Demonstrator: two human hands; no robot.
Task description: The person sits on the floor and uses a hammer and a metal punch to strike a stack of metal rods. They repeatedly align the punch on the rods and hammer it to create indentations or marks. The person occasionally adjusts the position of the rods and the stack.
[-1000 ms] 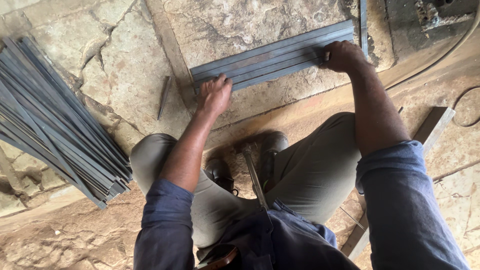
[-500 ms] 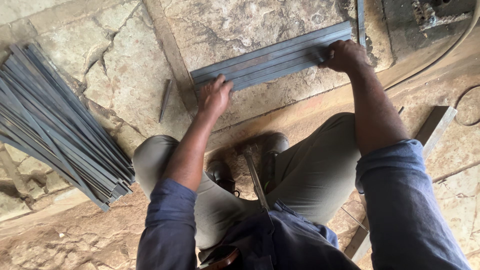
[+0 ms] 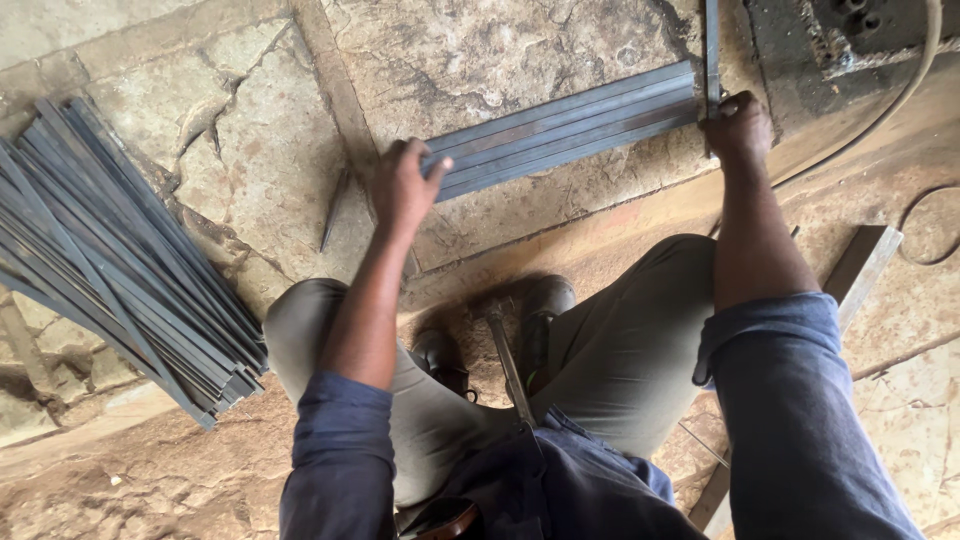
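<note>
A short stack of flat grey metal bars (image 3: 565, 125) lies side by side on the cracked stone floor, slanting up to the right. My left hand (image 3: 402, 185) grips the stack's left end, fingers curled over the bars. At the right end, my right hand (image 3: 738, 125) is closed on the bars, where a thin upright metal strip (image 3: 711, 45) crosses them. I am crouched, knees apart, dark shoes (image 3: 540, 305) below the stack.
A large pile of longer grey metal bars (image 3: 110, 260) fans out at the left. A small dark rod (image 3: 335, 208) lies on the stone beside my left hand. A machine base (image 3: 850, 40) and a cable (image 3: 900, 95) sit at top right; a wooden plank (image 3: 860, 270) lies at right.
My left hand has shifted from resting flat below the stack to gripping its left end. The right hand stays on the right end.
</note>
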